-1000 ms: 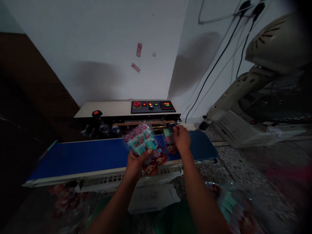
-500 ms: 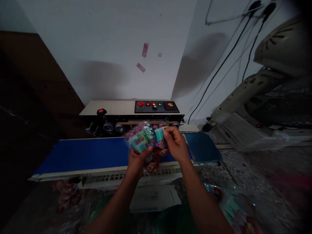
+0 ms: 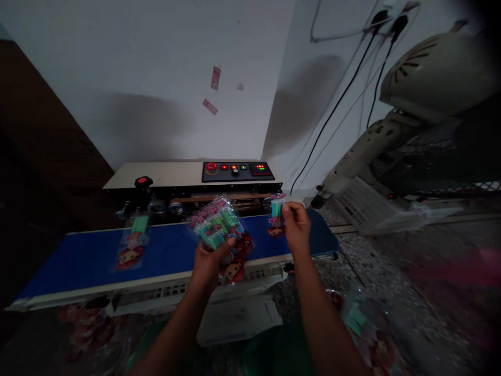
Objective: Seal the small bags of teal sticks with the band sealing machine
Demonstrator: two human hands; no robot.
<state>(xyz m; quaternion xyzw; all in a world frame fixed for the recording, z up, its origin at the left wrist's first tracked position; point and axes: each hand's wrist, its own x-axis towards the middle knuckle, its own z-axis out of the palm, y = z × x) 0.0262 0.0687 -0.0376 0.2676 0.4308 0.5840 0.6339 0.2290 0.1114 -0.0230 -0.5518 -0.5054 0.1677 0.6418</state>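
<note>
My left hand (image 3: 206,261) is closed around a fanned stack of clear packets (image 3: 217,230) holding green sticks and red cartoon-face cards, held above the blue conveyor belt (image 3: 168,250). My right hand (image 3: 297,227) pinches a single packet (image 3: 277,216) at the belt's right end, near the intake of the sealing machine (image 3: 195,180). Another packet (image 3: 133,245) lies flat on the left part of the belt.
The sealer's control panel (image 3: 237,171) shows a red button and lit displays. A pale fan-like machine (image 3: 422,104) and cables stand at the right. More packets (image 3: 364,334) lie in a heap at lower right, and some (image 3: 90,329) under the belt at left.
My right hand drew one packet from the stack and carried it right to the belt's end. A sealed packet has appeared on the left of the belt.
</note>
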